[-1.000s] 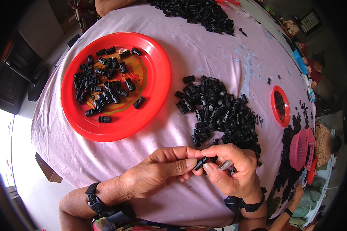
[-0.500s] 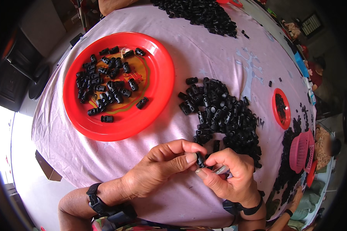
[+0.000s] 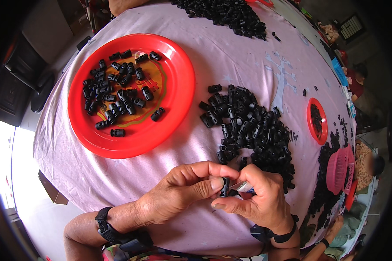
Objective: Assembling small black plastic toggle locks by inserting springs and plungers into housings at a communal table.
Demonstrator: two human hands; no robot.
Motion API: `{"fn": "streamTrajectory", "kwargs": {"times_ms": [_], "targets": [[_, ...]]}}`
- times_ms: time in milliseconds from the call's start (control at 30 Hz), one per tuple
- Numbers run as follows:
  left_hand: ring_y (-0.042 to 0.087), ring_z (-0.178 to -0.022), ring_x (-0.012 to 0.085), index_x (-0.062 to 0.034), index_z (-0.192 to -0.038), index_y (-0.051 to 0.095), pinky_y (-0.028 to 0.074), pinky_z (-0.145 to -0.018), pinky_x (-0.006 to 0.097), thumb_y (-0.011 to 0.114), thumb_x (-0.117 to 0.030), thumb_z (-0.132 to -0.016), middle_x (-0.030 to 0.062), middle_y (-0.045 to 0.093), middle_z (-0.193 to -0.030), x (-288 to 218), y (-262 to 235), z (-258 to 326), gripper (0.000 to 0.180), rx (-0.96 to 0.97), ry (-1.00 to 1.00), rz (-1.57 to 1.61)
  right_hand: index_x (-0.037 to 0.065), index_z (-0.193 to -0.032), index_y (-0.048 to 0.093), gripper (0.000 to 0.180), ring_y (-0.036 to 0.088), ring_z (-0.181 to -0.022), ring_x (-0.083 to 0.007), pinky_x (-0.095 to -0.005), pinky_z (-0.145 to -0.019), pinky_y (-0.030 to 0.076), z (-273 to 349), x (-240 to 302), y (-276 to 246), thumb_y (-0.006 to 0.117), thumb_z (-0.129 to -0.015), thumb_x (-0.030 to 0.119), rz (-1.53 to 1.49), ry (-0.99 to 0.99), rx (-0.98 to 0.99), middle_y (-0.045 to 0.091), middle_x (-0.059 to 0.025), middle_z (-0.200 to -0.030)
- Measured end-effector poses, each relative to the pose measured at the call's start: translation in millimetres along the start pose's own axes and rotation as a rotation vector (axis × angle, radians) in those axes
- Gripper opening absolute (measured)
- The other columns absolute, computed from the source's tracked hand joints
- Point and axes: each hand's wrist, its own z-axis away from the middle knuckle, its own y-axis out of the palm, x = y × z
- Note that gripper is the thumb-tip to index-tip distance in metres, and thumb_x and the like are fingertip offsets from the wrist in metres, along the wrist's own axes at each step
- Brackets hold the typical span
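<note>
Between the thumb and index finger of my left hand [image 3: 178, 187] is a small black cylindrical cord lock [image 3: 224, 188], standing nearly upright. Close against it is my right hand [image 3: 265, 198], its fingers curled round a small, partly hidden piece [image 3: 245, 188] that looks clear and whitish with some blue and red; its kind cannot be made out. The right thumb lies just below the cord lock. Just beyond my hands a pile of black cord locks [image 3: 252, 122] lies on the cloth. More cord locks are scattered in a large red plate [image 3: 181, 100] at the left.
A pale pink cloth [image 3: 170, 156] covers the table. Another black heap [image 3: 226, 17] lies at the far side. To the right are a small red dish [image 3: 311, 126] of black pieces, a pink basket [image 3: 335, 172] and more black pieces. Another person's hand [image 3: 334, 230] shows at lower right.
The cord lock in my left fingers has turned more upright. My right thumb has dropped lower and left, and the piece in that hand shows more. The whole view has shifted slightly.
</note>
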Motion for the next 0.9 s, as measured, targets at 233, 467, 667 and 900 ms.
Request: {"fn": "streamTrajectory", "kwargs": {"times_ms": [233,467,667,900], "targets": [[0.054,-0.092,0.0054,-0.0031,-0.122,0.055,0.044,-0.081,0.02,0.054,-0.015,-0.095,0.0014,0.061,-0.106,3.8,-5.0,-0.4,0.029,0.024,-0.001,0.023,0.005,-0.071,0.051,0.052,0.058,-0.049,-0.0148,-0.0264,-0.046,0.045,-1.3,2.5,-1.4,0.082,-0.066,0.047,0.007,0.034,0.02,0.057,-0.0045,-0.057],[0.056,-0.1,0.0093,-0.0024,-0.122,0.055,0.045,-0.088,0.023,0.053,-0.015,-0.096,0.0037,0.062,-0.106,7.6,-7.1,-1.7,0.029,0.062,-0.022,0.052,0.005,-0.071,0.052,0.05,0.06,-0.05,-0.0157,-0.028,-0.046,0.046,-1.0,1.3,0.1,0.084,-0.065,0.043,-0.008,-0.007,0.004,0.06,-0.0064,-0.059],[0.057,-0.1,0.0107,-0.0015,-0.12,0.056,0.046,-0.087,0.024,0.052,-0.013,-0.096,0.0049,0.061,-0.106,7.8,-6.9,-1.6,0.027,0.037,-0.031,0.026,0.004,-0.07,0.052,0.049,0.06,-0.05,-0.0172,-0.0287,-0.047,0.047,-0.6,1.1,-0.7,0.084,-0.065,0.042,0.049,-0.013,0.023,0.06,-0.0072,-0.059],[0.056,-0.098,0.0108,-0.0007,-0.12,0.056,0.046,-0.086,0.024,0.052,-0.013,-0.096,0.0045,0.061,-0.105,7.0,-6.5,-1.8,0.027,0.037,-0.03,0.026,0.004,-0.068,0.051,0.05,0.057,-0.046,-0.0174,-0.029,-0.044,0.045,-0.2,0.7,0.5,0.084,-0.066,0.043,0.077,-0.045,-0.011,0.055,-0.006,-0.055]]}}
